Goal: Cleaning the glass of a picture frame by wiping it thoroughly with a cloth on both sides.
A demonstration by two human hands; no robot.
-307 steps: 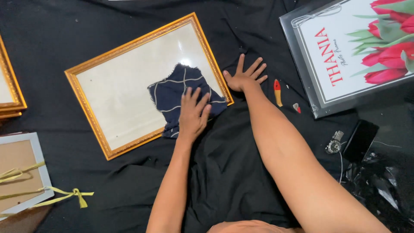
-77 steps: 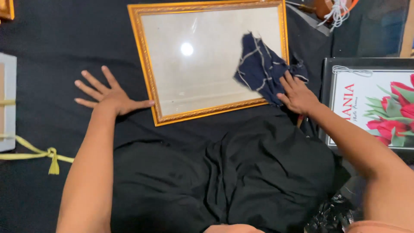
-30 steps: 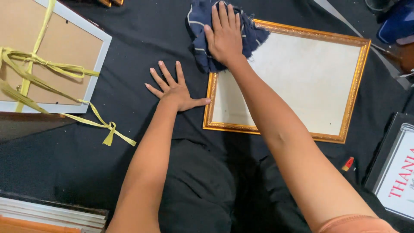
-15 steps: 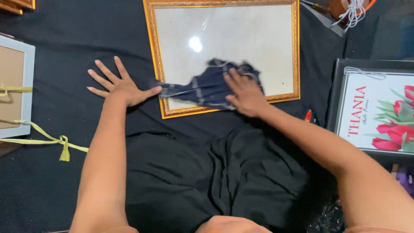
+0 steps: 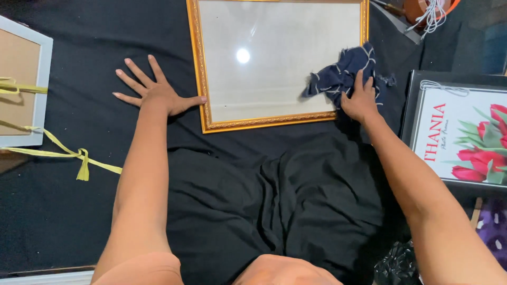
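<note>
crumpled navy cloth (image 5: 340, 76) on gold frame's (image 5: 203, 100) right edge

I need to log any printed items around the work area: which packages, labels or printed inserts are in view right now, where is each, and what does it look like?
Boxed photo frame: at the right edge, beside the right hand; flat rectangle, dark border, white printed insert with red lettering and red tulips on green leaves, white string at its top.
Nothing else printed shows; the gold frame and the tied grey frame carry no label.
</note>
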